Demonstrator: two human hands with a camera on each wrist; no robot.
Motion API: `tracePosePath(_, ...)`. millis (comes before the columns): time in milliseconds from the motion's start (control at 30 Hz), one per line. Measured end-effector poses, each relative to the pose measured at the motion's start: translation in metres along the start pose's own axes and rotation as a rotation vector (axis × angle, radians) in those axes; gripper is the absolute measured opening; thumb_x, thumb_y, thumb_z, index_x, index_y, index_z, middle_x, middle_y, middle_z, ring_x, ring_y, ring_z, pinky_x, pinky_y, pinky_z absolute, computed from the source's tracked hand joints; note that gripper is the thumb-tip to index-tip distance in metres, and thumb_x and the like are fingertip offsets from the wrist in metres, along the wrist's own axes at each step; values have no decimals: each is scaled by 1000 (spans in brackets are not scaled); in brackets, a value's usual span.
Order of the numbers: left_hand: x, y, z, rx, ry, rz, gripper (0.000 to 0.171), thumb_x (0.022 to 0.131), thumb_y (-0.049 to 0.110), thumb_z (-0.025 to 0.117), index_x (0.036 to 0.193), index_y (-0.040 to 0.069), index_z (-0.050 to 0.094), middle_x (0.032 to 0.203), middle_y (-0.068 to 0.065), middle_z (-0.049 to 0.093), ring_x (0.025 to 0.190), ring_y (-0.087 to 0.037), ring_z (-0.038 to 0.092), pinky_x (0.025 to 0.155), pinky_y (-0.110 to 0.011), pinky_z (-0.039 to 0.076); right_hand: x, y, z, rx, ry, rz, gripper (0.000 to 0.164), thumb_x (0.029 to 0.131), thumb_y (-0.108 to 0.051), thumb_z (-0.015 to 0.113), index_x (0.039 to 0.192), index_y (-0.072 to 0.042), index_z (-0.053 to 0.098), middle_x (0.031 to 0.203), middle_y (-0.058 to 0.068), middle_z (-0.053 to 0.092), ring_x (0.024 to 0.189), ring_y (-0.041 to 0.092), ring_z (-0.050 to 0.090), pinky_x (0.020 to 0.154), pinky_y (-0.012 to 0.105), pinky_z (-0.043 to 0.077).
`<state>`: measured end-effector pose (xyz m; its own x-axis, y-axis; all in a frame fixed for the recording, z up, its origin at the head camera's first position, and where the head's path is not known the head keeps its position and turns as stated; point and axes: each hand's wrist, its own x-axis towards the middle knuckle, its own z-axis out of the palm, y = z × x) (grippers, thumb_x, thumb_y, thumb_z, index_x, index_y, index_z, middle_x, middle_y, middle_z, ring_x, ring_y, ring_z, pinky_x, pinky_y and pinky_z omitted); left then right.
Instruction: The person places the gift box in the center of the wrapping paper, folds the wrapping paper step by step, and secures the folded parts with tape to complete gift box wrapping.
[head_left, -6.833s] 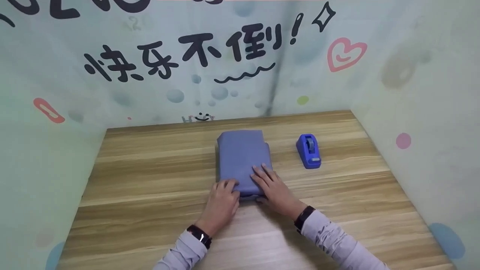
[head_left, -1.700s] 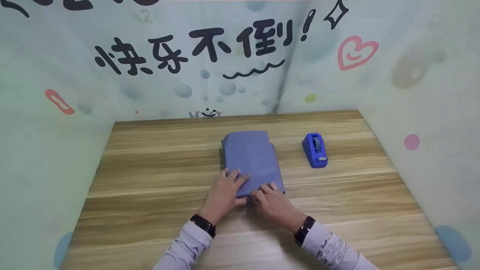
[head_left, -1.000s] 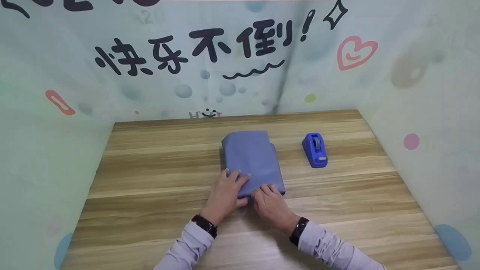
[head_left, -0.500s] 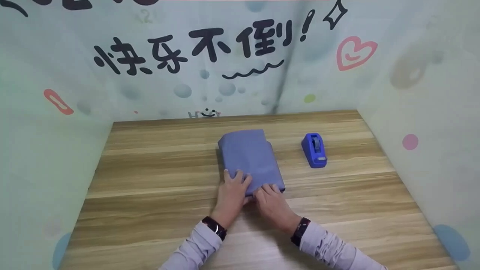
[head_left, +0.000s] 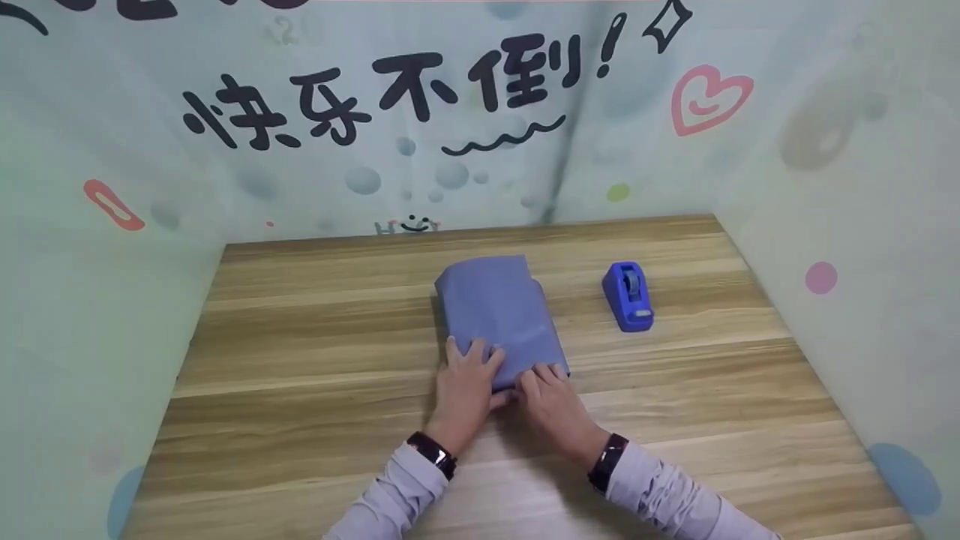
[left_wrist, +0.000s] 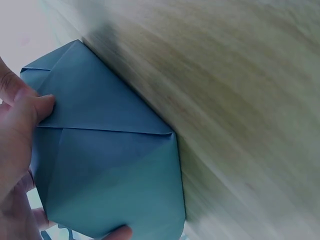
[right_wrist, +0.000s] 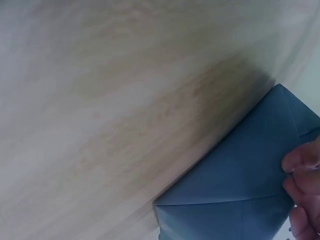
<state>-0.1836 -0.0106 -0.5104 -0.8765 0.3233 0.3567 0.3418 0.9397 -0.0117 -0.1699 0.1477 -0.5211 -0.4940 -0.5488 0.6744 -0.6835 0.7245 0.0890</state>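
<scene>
Parcel [head_left: 499, 315]: from my remote seat I see a blue-grey wrapped block, which lies flat near the middle of the counter [head_left: 315, 337]; its far end points between eleven and twelve o'clock.
Left hand [head_left: 463, 390]: it holds the parcel at seven o'clock, with the fingers spread on the top face and the thumb against the near end.
Right hand [head_left: 553, 409]: it grasps the parcel at five o'clock; the fingers are curled at the near edge, and its thumb I cannot make out in the head view.
Folded end [left_wrist: 95, 95]: at six o'clock of the parcel, the wrist views show me slanting creases, like on an envelope, and fingertips upon this end; I cannot say surely which fingertip belongs to which hand.
Tape dispenser [head_left: 628, 307]: it stands apart from the parcel, between two and three o'clock, and no hand touches it.
Step at the folded end: in my judgement, the wrapping sheet is being tucked and pressed here; I can make out no tape upon the fold.
Next move at the folded end: I think it calls for one hand to hold the fold flat, so that the other becomes free; without this pressure, the sheet could spring up.
</scene>
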Motion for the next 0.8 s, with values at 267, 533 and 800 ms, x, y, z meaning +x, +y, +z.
tracePosePath(267,-1,3,5,19,53,10,66,62,65,70,110,22,55,113,-9,53,107,-46,50,55,-36,55,-4,-9,-22,26,25,107,24,70,3,66,87,-5,52,77,0,53,67,17,49,60,27,38)
tracePosePath(533,1,-5,2,30,89,41,65,63,64,70,110,21,57,110,-9,54,103,-46,52,52,-35,54,5,7,-41,106,28,256,24,67,2,74,83,-7,59,77,3,59,70,21,48,61,32,36)
tracePosePath(800,2,-9,0,80,70,93,62,69,68,59,110,22,55,110,-7,54,98,-43,54,50,-31,53,1,10,-22,45,-137,182,17,69,-14,78,78,-11,64,78,0,56,76,20,49,66,32,35)
